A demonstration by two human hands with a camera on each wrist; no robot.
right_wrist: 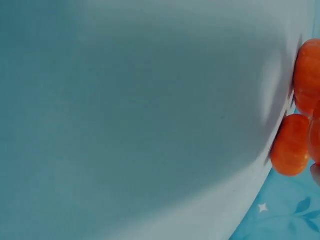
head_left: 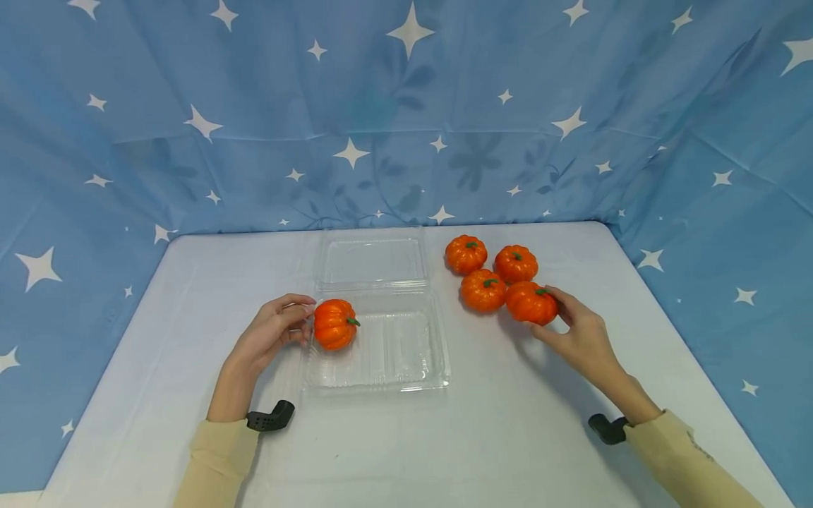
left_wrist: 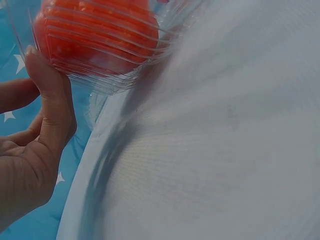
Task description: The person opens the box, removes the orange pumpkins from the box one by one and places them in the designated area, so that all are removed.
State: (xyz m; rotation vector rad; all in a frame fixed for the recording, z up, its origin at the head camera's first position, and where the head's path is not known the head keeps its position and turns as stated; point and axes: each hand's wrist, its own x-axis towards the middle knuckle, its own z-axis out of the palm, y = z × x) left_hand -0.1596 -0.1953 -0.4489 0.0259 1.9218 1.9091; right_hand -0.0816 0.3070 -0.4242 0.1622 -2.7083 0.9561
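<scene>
A small orange toy pumpkin [head_left: 334,324] with a green stem lies on its side at the left end of a clear plastic clamshell container [head_left: 406,353], its lid folded back. My left hand [head_left: 279,328] holds the container's left edge beside that pumpkin; in the left wrist view a fingertip [left_wrist: 33,54] touches the clear wall. My right hand [head_left: 581,339] pinches another toy pumpkin [head_left: 531,303] between thumb and fingers, apparently just above the table. In the right wrist view only a bit of that hand shows at the edge.
Three more toy pumpkins, at the back [head_left: 466,255], right [head_left: 516,264] and front [head_left: 483,291], cluster right of the open lid [head_left: 373,257]. A white cloth covers the table [head_left: 381,451]. Behind it hangs a blue curtain [head_left: 267,92] with white stars.
</scene>
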